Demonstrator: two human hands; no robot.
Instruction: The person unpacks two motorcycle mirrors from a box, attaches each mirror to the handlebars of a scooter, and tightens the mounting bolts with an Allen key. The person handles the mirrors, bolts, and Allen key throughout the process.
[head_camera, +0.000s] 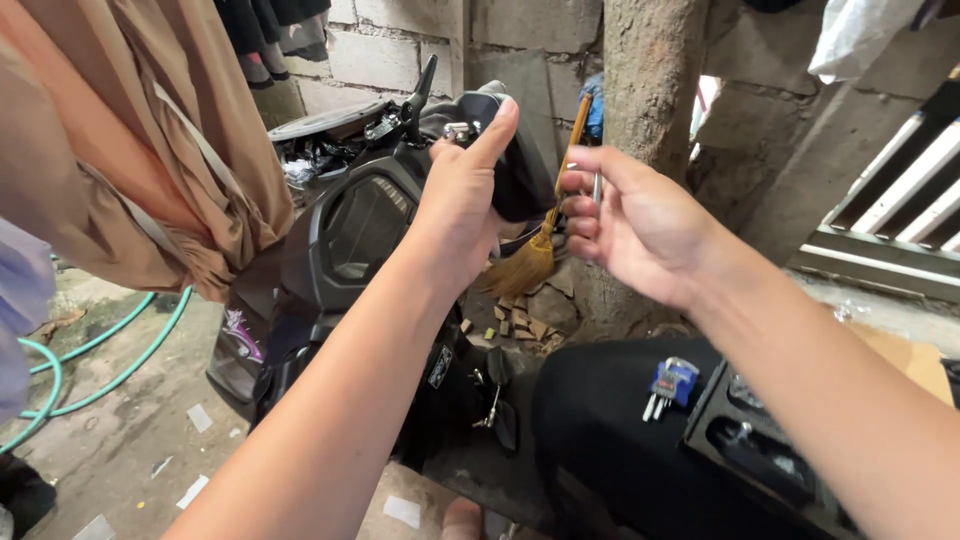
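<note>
Our left hand (462, 195) is closed around the black handlebar cover (505, 150) of the scooter (345, 240), with the thumb up along its top. Our right hand (630, 215), at 3 o'clock from it, has its fingers curled and pinches a thin silver tool (597, 187). The tool does not touch the cover.

We think the work is only partly done. The cover sits on the bars, and a small silver part (457, 130) shows at 12 o'clock of our left thumb.

A blue and silver tool (672, 382) lies on the black seat (600, 430) at 6 o'clock. A small dark sticker with pale marks (440, 366) sits on the body. White paper scraps (200, 417) lie on the floor at 8 o'clock. A broom (535, 250) leans behind our hands.
</note>
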